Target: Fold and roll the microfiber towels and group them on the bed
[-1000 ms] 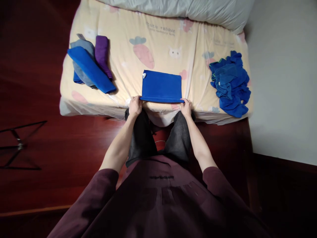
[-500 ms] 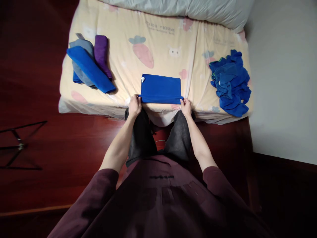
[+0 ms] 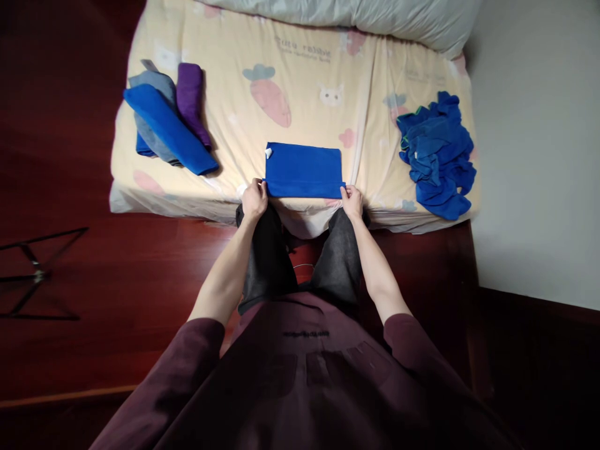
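Observation:
A blue towel [image 3: 304, 164] lies flat as a rectangle near the bed's front edge, with a small white tag at its far left corner. Its near edge is turned over into a narrow strip. My left hand [image 3: 255, 199] pinches the left end of that strip, and my right hand [image 3: 351, 200] pinches the right end. Both hands are closed on the cloth, thumbs and fingertips at the corners.
Rolled blue, grey and purple cloths [image 3: 190, 103] lie at the bed's left. A crumpled heap of blue cloths [image 3: 438, 156] sits at the right, near the wall [image 3: 534, 150]. A pale quilt [image 3: 375, 19] lies at the back. Black tripod legs [image 3: 37, 275] stand on the floor.
The turned-over strip along the towel's near edge lies flatter and a little wider now. Both hands keep their pinch in nearly the same place.

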`<state>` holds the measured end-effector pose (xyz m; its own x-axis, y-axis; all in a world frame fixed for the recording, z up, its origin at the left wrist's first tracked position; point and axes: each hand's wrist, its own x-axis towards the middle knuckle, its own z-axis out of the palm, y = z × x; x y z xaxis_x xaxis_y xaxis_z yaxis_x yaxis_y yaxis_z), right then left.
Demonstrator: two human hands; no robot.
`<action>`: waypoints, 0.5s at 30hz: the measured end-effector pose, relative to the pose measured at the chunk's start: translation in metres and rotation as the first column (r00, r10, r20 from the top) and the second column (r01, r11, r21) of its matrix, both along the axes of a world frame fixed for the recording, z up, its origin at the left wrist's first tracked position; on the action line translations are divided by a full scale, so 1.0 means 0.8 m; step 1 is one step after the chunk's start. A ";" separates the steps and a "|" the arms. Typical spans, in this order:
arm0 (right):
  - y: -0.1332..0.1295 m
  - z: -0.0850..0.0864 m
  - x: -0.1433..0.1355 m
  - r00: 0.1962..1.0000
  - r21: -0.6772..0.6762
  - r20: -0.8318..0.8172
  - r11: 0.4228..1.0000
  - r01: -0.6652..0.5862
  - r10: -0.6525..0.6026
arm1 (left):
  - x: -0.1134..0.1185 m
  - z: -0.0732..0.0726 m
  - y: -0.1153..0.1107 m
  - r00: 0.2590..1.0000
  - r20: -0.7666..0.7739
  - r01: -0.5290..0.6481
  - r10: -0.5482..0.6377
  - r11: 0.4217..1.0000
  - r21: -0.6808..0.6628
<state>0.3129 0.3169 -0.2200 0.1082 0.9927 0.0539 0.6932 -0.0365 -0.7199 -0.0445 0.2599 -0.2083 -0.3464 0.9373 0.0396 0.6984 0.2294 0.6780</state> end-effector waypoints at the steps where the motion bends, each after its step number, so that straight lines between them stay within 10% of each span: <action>1: -0.001 0.002 -0.001 1.000 -0.008 0.004 1.000 0.003 -0.003 | 0.000 0.000 0.000 1.000 0.006 -0.005 0.005 1.000 -0.003; 15: -0.004 0.011 -0.002 1.000 -0.017 0.014 1.000 0.019 -0.019 | -0.002 0.002 -0.002 1.000 0.001 0.001 -0.001 1.000 0.002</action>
